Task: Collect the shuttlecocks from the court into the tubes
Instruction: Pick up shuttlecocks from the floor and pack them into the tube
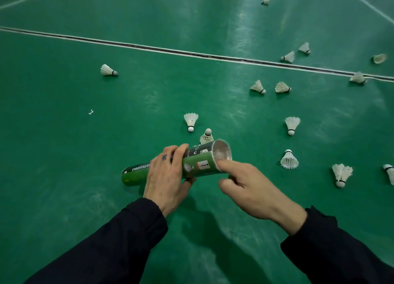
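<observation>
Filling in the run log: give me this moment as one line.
left hand: grips tube | right hand: forefinger at tube mouth, holds nothing | shuttlecocks: many loose on court

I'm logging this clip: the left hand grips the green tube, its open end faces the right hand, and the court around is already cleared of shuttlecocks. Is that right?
Not quite. The left hand does grip the green tube, open end toward the right hand, but the head view shows the court uncleared: many shuttlecocks lie scattered on it.
</observation>
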